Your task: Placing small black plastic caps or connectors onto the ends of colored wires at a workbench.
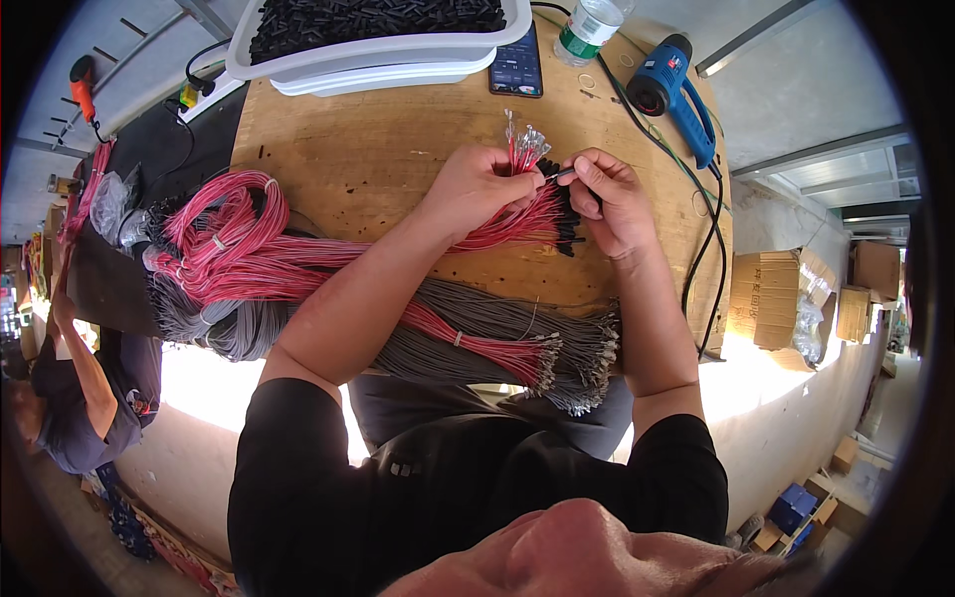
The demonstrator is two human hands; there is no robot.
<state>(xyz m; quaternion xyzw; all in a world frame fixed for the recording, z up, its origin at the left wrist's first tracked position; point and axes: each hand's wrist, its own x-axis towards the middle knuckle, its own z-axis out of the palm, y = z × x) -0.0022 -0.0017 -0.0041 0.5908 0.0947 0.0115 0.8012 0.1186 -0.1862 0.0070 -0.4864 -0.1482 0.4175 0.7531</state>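
Overhead, the view looks down on a person in a black shirt seated at a wooden table (398,129). At the far left, below the table's level, another person (85,393) in dark clothes sits or crouches, well apart from the work. An orange tool (82,82) lies near the top left on a grey surface.

On the left part of the table lies a large looped coil of red wires (224,244), and just below it a coil of grey wires (214,323) that runs rightward along the near edge to metal-tipped ends (587,363). A smaller red bundle (477,343) lies across the grey one.

At the table's far edge sits a white tray (378,55) filled with short black tubes (373,18). Just right of it lie a dark phone (517,65) and a clear plastic bottle (587,30).

Near the table's middle, the left hand (477,189) is clenched around a bunch of red wires (522,149), whose metal tips stick up above the fist. Beneath both hands, more red wires with black-sleeved ends (562,214) fan out on the wood.

The right hand (612,194) sits just beside the left, its thumb and forefinger pinching a small black sleeve (562,174) at the tip of one wire.

Further right, a blue heat gun (671,85) rests on the table's far right corner, its black cord (711,239) trailing down the right edge. Cardboard boxes (776,298) stand on the floor beyond.
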